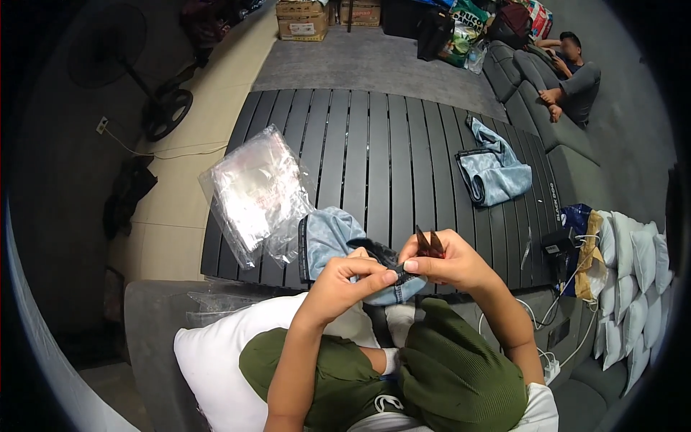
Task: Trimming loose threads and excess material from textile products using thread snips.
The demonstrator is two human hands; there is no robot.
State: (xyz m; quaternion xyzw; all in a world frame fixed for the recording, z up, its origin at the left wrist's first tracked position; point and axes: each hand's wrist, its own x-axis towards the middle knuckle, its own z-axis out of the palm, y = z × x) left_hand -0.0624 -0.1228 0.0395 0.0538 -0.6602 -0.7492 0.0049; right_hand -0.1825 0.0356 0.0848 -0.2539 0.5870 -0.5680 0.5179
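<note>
A light blue cloth piece with black edging (332, 229) hangs over the near edge of the slatted table, in front of my lap. My left hand (351, 282) pinches its dark seam between thumb and fingers. Close beside it, my right hand (450, 263) pinches the same edge with thumb and forefinger. A pair of thread snips (430, 245) is also held in my right hand, its dark pointed blades sticking up past the fingers. Any thread between my fingertips is too small to make out. Another blue cloth piece with black edging (497, 171) lies folded at the right of the table.
Clear plastic bags (259, 191) lie on the left of the black slatted table (345, 165). A white pillow (245, 335) is beside my legs. Cables and stacked white packets (628, 270) are at the right. A person (572, 79) sits on the far-right sofa.
</note>
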